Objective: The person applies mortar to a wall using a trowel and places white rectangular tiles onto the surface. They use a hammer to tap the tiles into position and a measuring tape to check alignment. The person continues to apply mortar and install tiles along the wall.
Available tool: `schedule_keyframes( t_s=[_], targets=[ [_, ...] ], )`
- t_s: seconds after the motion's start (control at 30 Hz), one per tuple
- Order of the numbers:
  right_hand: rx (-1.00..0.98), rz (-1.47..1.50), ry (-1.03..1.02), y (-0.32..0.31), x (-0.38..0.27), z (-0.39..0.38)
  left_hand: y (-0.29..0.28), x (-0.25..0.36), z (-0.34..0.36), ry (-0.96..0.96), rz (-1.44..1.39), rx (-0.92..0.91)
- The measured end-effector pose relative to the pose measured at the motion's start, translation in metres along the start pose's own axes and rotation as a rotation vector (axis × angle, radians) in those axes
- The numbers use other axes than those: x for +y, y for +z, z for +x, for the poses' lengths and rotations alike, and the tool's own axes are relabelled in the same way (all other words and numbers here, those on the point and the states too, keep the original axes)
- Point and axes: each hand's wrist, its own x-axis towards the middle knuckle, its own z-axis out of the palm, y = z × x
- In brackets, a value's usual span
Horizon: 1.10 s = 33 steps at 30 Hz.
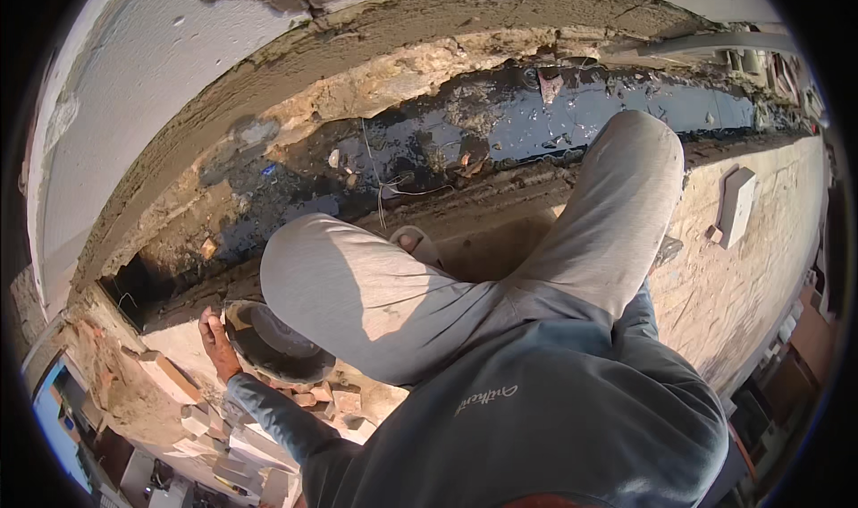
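Note:
At the left, my left hand is at the side of a round dark pan, its fingers curled at the rim. Greyish wet-looking matter lies inside the pan, which is partly covered by my left knee. My right arm reaches down behind my right thigh, and the hand is hidden there. A small dark grey lump shows beside that thigh; its kind cannot be made out.
Ahead runs a drain channel with dark water and litter, bordered by a rough plastered wall. A grey-white block lies on the brick surface at right. Broken bricks lie below the pan; a loose wire hangs over the channel.

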Motion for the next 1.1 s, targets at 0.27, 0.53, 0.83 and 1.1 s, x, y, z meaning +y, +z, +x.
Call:
schedule_keyframes(
  t_s=[0.27, 0.53, 0.83, 1.1],
  targets=[
    [0.684, 0.264, 0.077, -0.004, 0.043, -0.005, 0.024, 0.029, 0.015, 0.134, 0.253, -0.009],
    [0.723, 0.086, 0.12, -0.052, 0.113, 0.082, 0.057, 0.069, -0.047, 0.082, 0.326, 0.121],
    [0.625, -0.057, 0.057, -0.075, 0.223, 0.101, 0.053, 0.171, -0.039, 0.159, 0.409, -0.192],
    [0.633, 0.632, 0.366, -0.057, 0.18, 0.051, 0.255, 0.448, -0.193, 0.295, 0.434, -0.626]
  ],
)
